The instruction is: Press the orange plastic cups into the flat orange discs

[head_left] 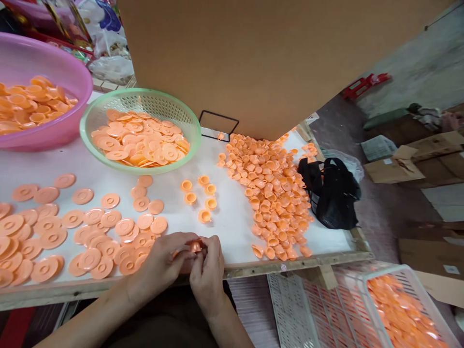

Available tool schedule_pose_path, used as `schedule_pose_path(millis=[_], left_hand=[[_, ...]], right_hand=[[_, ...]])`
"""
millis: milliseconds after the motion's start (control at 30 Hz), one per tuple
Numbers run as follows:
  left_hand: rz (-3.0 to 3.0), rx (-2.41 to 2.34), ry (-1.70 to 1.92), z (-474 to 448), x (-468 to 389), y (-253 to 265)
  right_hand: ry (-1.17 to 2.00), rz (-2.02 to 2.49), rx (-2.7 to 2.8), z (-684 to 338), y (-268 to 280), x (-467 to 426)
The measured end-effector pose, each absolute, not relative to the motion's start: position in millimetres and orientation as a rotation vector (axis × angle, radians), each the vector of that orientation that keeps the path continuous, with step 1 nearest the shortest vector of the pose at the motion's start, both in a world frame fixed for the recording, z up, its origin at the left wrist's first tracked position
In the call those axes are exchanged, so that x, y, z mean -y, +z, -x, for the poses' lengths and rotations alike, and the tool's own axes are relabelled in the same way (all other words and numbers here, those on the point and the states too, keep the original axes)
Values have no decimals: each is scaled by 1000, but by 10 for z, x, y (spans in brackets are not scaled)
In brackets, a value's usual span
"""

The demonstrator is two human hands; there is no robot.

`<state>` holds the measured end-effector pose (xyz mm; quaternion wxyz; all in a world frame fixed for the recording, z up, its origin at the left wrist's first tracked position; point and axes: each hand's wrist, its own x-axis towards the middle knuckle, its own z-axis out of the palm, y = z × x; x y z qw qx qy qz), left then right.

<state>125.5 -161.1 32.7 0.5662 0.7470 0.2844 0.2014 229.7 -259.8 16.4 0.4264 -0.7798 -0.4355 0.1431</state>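
At the table's front edge, my left hand and my right hand meet with their fingers closed around a small orange toy cup. The fingers cover much of it; another bit of orange shows in my left hand, too hidden to name. Just beyond my hands stand several loose toy cups, some of them on saucers or rims I cannot make out. To the left lie many flat orange toy saucers, spread singly and overlapping. A large heap of toy cups covers the table on the right.
A green colander with saucers stands at the back, beside a pink basin of orange pieces. A tall cardboard box rises behind. A black bag lies at the right edge. Below is a white crate of orange pieces.
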Motion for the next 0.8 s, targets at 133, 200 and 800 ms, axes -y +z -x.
schedule_pose_path(millis=[133, 200, 800], left_hand=[[-1830, -822, 326, -1420, 1569, 298], [-1883, -908, 321, -1505, 1404, 280], [-2597, -816, 229, -1172, 1281, 207]], right_hand=[[591, 1938, 967, -2433, 72, 2427], [778, 1874, 890, -2521, 77, 2334], [316, 2334, 1050, -3419, 96, 2993]])
